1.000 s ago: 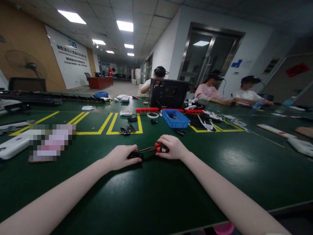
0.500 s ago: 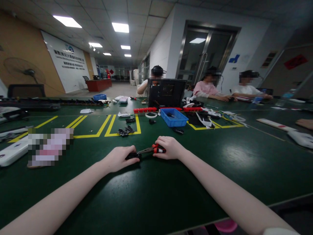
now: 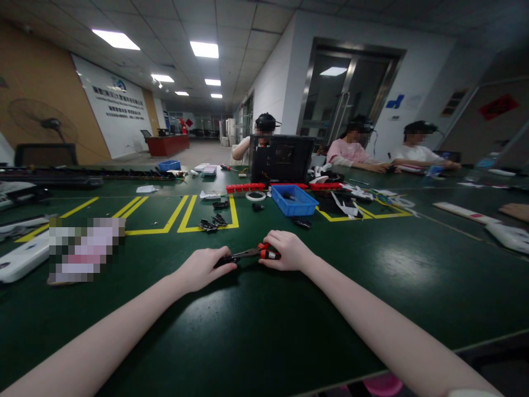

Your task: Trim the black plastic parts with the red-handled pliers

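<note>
My right hand (image 3: 286,251) is closed around the red and black handles of a pair of long-nose pliers (image 3: 250,253). The jaws point left and meet a small black part (image 3: 231,259). My left hand (image 3: 208,268) pinches that black part between thumb and fingers, which cover much of it; its exact kind I cannot make out. Both hands are low over the green table. Beyond them lie several black pieces (image 3: 213,222) inside a yellow-taped box, and one more black piece (image 3: 301,223) rests by the blue bin.
A blue bin (image 3: 294,206) with dark parts inside stands past my right hand. Behind it are a red strip (image 3: 245,188) and a large black casing (image 3: 281,159). A white case (image 3: 25,256) lies at the left. Several people sit across the table.
My left hand and the black part have shifted very slightly, and more of the pliers' jaws seems to show. The right hand keeps its grip; the view has tipped a little.
</note>
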The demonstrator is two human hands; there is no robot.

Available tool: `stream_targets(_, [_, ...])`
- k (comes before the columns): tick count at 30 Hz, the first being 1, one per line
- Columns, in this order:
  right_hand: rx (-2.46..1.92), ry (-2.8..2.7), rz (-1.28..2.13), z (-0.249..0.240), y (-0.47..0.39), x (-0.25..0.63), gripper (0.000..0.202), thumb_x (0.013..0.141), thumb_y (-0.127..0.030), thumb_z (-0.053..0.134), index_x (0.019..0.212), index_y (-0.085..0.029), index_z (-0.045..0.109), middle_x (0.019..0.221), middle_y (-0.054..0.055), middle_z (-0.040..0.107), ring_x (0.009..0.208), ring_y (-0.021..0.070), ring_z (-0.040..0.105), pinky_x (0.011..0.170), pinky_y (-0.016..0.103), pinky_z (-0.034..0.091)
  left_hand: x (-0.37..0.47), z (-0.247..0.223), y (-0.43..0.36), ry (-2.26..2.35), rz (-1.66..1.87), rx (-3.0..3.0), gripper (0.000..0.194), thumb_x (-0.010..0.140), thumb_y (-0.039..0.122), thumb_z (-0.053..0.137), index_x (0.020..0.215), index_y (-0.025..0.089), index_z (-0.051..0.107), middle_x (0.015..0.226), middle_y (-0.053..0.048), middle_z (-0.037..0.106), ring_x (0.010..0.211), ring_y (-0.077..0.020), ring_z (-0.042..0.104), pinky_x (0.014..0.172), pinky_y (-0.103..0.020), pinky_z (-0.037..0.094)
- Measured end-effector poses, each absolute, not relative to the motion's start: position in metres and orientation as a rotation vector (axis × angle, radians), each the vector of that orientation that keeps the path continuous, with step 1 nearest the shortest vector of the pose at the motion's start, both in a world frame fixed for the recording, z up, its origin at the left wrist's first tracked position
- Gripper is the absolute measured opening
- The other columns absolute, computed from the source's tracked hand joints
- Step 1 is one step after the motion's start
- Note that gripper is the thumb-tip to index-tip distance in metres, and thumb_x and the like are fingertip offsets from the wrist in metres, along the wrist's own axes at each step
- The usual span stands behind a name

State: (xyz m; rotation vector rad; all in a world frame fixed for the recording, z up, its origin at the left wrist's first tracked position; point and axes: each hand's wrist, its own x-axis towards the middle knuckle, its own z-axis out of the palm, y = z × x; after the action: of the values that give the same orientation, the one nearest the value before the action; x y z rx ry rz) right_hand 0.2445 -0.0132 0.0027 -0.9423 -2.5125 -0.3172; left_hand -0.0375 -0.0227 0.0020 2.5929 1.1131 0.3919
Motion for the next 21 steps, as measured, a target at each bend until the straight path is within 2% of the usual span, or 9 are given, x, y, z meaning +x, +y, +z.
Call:
stream_targets(5, [-0.960, -2.500, -0.316, 0.0032, -0.0127, 0.2432, 0.039, 0.077, -0.051, 0.065, 0.093, -0.017, 0.058, 0.089, 0.008, 0.060, 0.076, 0.0193, 0.055, 0.067, 0.031, 0.042, -0.0379, 0.0014, -0.0224, 1.121, 0.393, 2.581, 0.034, 0.095, 0.052, 0.041, 0.100, 0.022, 0.057, 0.085, -0.004, 0.067, 0.077, -0.0226, 0.064, 0.064, -0.028, 0.041])
stream_targets(11, [-1.002, -2.519, -0.370, 0.0030, -0.0131, 0.2428, 0.039, 0.074, -0.029, 0.065, 0.110, -0.015, 0.056, 0.102, 0.011, 0.058, 0.087, 0.0220, 0.053, 0.076, 0.033, 0.042, -0.0380, 0.0013, -0.0231, 1.118, 0.412, 2.575, 0.033, 0.095, 0.052, 0.043, 0.099, 0.022, 0.056, 0.086, -0.003, 0.067, 0.077, -0.0229, 0.064, 0.064, -0.029, 0.041])
stream_targets(16, [-1.070, -2.541, -0.452, 0.0042, -0.0137, 0.2400, 0.029, 0.075, -0.026, 0.063, 0.102, -0.015, 0.058, 0.097, 0.010, 0.059, 0.086, 0.0228, 0.050, 0.075, 0.034, 0.039, -0.0379, 0.0009, -0.0233, 1.123, 0.408, 2.576, 0.031, 0.095, 0.050, 0.044, 0.099, 0.022, 0.056, 0.086, -0.003, 0.067, 0.077, -0.0228, 0.064, 0.064, -0.028, 0.041])
stream_targets(21, [-1.173, -2.571, -0.544, 0.0052, -0.0147, 0.2348, 0.028, 0.077, -0.021, 0.060, 0.104, -0.016, 0.057, 0.101, 0.011, 0.058, 0.089, 0.0237, 0.049, 0.076, 0.034, 0.036, -0.0381, 0.0008, -0.0233, 1.109, 0.421, 2.584, 0.029, 0.096, 0.049, 0.044, 0.098, 0.022, 0.055, 0.086, -0.003, 0.067, 0.078, -0.0226, 0.064, 0.065, -0.028, 0.041])
